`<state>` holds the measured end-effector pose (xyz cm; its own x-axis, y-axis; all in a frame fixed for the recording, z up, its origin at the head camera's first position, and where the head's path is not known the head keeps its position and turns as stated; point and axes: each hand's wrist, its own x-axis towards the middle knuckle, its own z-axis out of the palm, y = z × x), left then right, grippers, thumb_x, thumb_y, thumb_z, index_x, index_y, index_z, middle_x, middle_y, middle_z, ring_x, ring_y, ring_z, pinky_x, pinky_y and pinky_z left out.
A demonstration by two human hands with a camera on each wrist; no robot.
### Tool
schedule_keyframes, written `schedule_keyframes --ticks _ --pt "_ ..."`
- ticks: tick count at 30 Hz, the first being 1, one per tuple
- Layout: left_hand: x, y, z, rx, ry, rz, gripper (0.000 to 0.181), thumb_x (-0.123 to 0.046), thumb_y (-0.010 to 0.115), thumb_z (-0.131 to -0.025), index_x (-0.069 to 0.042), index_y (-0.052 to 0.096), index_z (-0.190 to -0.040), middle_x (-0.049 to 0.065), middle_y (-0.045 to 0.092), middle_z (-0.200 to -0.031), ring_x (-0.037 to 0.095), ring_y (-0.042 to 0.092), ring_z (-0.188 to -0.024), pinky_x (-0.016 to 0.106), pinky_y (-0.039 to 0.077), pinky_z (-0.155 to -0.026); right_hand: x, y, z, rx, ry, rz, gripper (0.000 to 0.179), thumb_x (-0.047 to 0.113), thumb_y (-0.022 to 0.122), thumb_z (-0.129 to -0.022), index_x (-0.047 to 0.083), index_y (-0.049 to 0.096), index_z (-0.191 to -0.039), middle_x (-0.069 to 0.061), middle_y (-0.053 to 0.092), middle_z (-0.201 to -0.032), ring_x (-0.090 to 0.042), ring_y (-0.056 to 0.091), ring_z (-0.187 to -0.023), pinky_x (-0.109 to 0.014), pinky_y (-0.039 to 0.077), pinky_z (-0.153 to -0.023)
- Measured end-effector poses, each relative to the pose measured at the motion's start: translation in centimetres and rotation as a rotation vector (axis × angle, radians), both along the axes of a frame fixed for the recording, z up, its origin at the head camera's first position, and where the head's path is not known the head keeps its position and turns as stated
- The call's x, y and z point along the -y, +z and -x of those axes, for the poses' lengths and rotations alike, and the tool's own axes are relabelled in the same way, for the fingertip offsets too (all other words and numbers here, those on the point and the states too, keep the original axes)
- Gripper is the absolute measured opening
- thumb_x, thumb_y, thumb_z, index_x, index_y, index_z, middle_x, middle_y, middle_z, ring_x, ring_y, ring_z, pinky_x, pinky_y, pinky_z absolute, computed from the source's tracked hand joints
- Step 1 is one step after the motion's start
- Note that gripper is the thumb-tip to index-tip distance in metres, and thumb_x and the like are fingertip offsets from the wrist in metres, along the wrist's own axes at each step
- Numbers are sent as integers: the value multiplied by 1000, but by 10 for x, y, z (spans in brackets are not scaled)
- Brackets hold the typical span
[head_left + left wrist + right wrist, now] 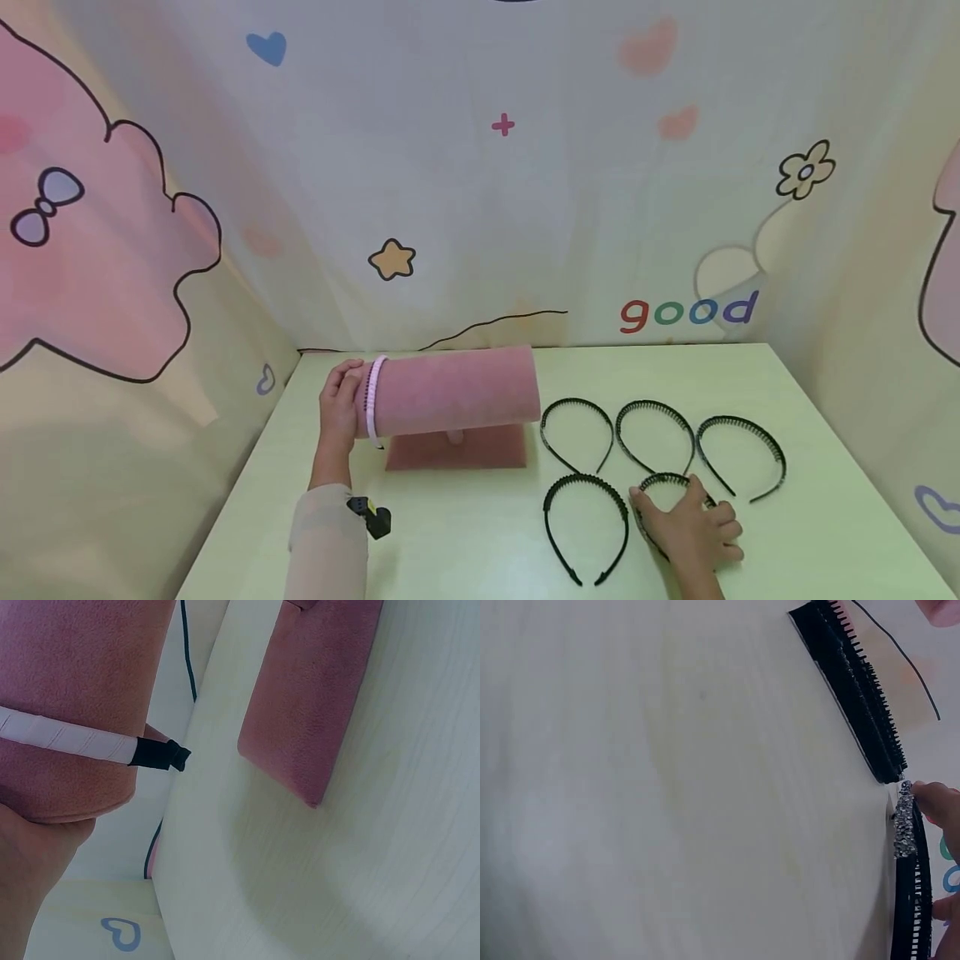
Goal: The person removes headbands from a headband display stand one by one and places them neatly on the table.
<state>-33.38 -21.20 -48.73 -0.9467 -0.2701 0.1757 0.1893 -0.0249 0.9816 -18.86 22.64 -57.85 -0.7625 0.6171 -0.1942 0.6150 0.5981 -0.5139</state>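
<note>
A pink velvet headband display stand [457,387], a padded roll on a flat base [491,450], stands at the table's left. My left hand [341,400] grips the left end of the roll, fingers over its top. Beside those fingers a pale pink headband [372,400] goes round the roll; its dark tip [161,754] sticks out below in the left wrist view. At the lower right, my right hand [690,525] holds a black toothed headband [663,478] between thumb and fingers spread across it. In the right wrist view this headband has a silver glittery stretch [904,825] near a fingertip.
Three black headbands stretch in a row behind my right hand: left [577,402], middle [656,406] and right [765,437]. Another black headband [585,479] lies left of that hand. A printed cloth backdrop [450,183] rises behind the pale table [450,533].
</note>
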Motion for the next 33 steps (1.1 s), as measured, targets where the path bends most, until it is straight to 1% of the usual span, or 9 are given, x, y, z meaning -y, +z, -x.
schedule_keyframes --ticks 3,6,8,9,13,19,23,27,33 --pt "-2 1 -3 -8 -5 0 25 -24 48 -88 -10 53 -108 1 52 -106 16 46 -93 31 34 -79 0 -2 -3 -9 9 1 118 79 48 -51 4 9 -134 -43 5 -109 -55 3 -97 -66 6 -67" --pt "-2 0 -3 -9 -9 -17 25 -24 48 -87 -9 53 -107 2 53 -105 16 46 -93 30 34 -79 2 -4 -3 -22 15 -1 116 78 49 -53 5 9 -134 -42 6 -109 -55 4 -98 -66 6 -67" --pt "-2 0 -3 6 -12 -15 25 -25 48 -88 -11 53 -108 1 52 -106 16 46 -94 31 34 -79 3 -5 -3 -32 17 -5 115 77 49 -54 5 8 -134 -42 6 -109 -55 4 -97 -65 6 -67" --pt "-1 -3 -1 12 -12 -16 25 -27 48 -87 -12 53 -107 0 52 -106 16 46 -94 31 35 -79 4 -5 -3 -32 19 -7 115 77 48 -55 5 8 -135 -42 6 -109 -55 5 -97 -65 6 -67" --pt "-1 -1 -2 19 -9 -13 24 -26 47 -88 -13 53 -107 0 52 -106 16 46 -93 31 34 -79 6 -7 -2 -38 30 -13 115 78 46 -56 6 5 -135 -42 6 -110 -54 5 -96 -64 7 -67" --pt "-2 -1 -1 -5 2 -15 23 -22 47 -87 -10 53 -107 1 52 -105 16 46 -94 30 34 -80 7 -9 0 -51 36 -22 113 77 45 -58 6 4 -135 -42 5 -111 -55 5 -96 -64 7 -66" --pt "-2 0 0 -1 5 -33 24 -22 49 -87 -9 54 -106 0 53 -103 16 46 -92 29 34 -79 7 -8 0 -51 36 -33 112 78 44 -58 6 4 -135 -43 5 -111 -55 4 -97 -64 7 -67" --pt "-3 4 -2 7 -14 -39 25 -22 47 -88 -8 52 -108 0 52 -104 16 46 -92 29 34 -78 8 -5 -1 -59 43 -27 111 77 43 -60 5 3 -135 -44 1 -114 -56 2 -100 -64 7 -68" --pt "-7 15 -12 8 -29 -14 28 -18 44 -89 -3 49 -112 1 51 -105 16 44 -92 29 33 -78 6 6 -7 -68 71 16 109 73 46 -63 2 6 -134 -45 -5 -117 -58 1 -102 -65 9 -69"
